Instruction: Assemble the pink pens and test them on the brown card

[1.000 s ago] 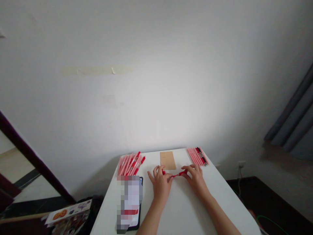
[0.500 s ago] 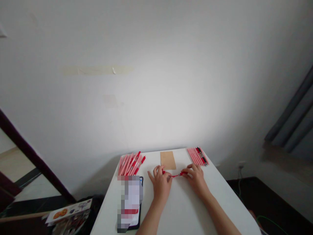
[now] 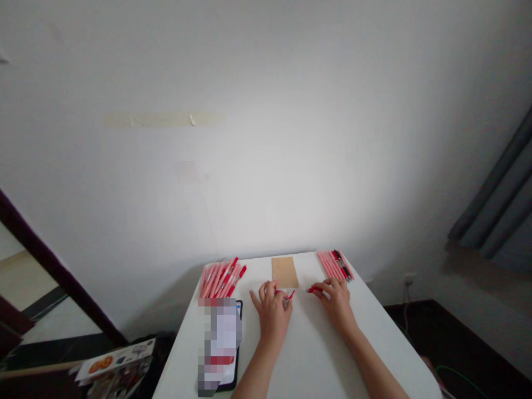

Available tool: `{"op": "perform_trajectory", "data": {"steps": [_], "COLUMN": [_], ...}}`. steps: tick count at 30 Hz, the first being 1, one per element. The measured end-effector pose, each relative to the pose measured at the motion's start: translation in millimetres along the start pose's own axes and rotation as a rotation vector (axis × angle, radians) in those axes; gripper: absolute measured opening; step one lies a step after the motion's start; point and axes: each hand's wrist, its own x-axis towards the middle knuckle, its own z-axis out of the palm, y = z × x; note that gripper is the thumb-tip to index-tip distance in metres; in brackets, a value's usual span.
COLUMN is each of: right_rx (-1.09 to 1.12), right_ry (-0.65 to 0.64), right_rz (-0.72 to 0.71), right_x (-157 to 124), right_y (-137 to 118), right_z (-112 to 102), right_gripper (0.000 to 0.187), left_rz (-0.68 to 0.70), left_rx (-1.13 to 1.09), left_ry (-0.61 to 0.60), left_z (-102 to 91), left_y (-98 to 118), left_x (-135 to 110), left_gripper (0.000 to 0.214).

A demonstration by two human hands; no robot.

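Observation:
My left hand [image 3: 272,307] is over the middle of the white table, its fingers bent and pinching a thin red pen piece [image 3: 291,295] that sticks out past the fingertips. Another red bit shows by its index finger, mostly hidden. My right hand [image 3: 336,302] grips a short red pen part [image 3: 315,289] between thumb and fingers, its tip towards the left hand. A gap separates the two pieces. Just beyond the hands lies a flat brown paper rectangle [image 3: 285,271].
Pink and red pens [image 3: 222,279] lie in a loose pile at the table's back left. A row of pink pens [image 3: 330,265], with darker ones, lies at the back right. A phone [image 3: 236,354], partly blurred out, rests at left. The wall [image 3: 266,166] stands behind the white table [image 3: 307,354].
The thin red piece spanned both hands before; now the parts are apart. My right hand has shifted slightly right and up, and the piece at my left fingertips now tilts upward.

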Motion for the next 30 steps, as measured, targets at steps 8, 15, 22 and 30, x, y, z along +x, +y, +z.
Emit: {"op": "perform_trajectory", "data": {"steps": [8, 15, 22, 30], "right_rx": [0.026, 0.039, 0.044, 0.058], "right_ry": [0.027, 0.009, 0.016, 0.022], "right_rz": [-0.028, -0.02, -0.019, -0.025], "right_x": [0.5, 0.2, 0.4, 0.8], "right_y": [1.5, 2.5, 1.2, 0.2], "right_z": [0.5, 1.5, 0.6, -0.2], "right_gripper": [0.021, 0.023, 0.023, 0.024], "left_rz": [0.006, -0.005, -0.008, -0.032], "left_rx": [0.041, 0.041, 0.032, 0.005], "left_ry": [0.003, -0.027, -0.022, -0.027], "left_z": [-2.8, -6.5, -3.6, -7.9], "left_y": [3.5, 5.4, 4.0, 4.9], "left_x": [1.1, 2.6, 1.8, 2.2], "left_gripper": [0.005, 0.006, 0.004, 0.006]}}
